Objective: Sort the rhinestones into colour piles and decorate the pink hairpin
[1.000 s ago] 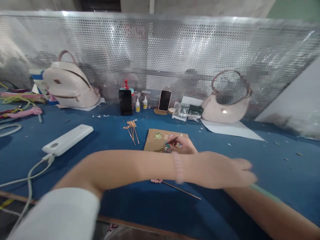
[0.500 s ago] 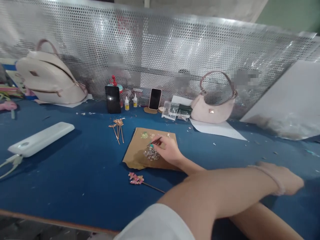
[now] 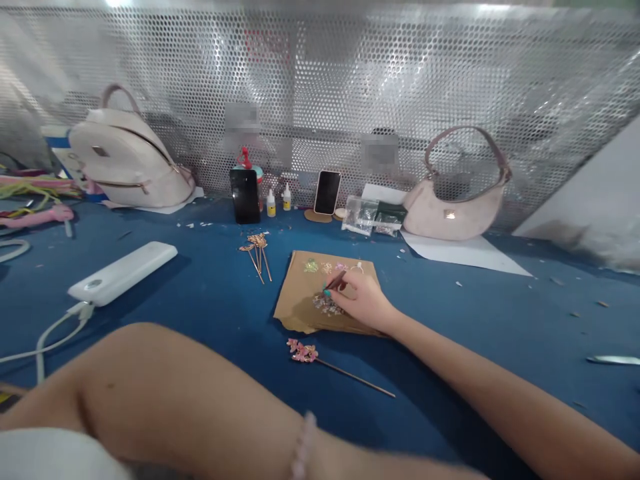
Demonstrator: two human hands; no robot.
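My right hand rests on a brown card lying on the blue table. Its fingers pinch a thin pair of tweezers, whose tip points at a small pile of sparkly ornaments. A few more tiny pieces sit near the card's far edge. Just in front of the card lies a hairpin with pink flowers on a long metal stick. My left forearm, with a bead bracelet at the wrist, crosses the bottom of the view; the left hand itself is out of frame.
Several gold hairpins lie left of the card. A white power bank with a cable sits further left. Two phones, glue bottles, small bags, a pale backpack and a handbag line the perforated metal screen.
My left arm has swung back from the far right to the lower left, and its hand has left the view. My right hand stays on the card with the tweezers.
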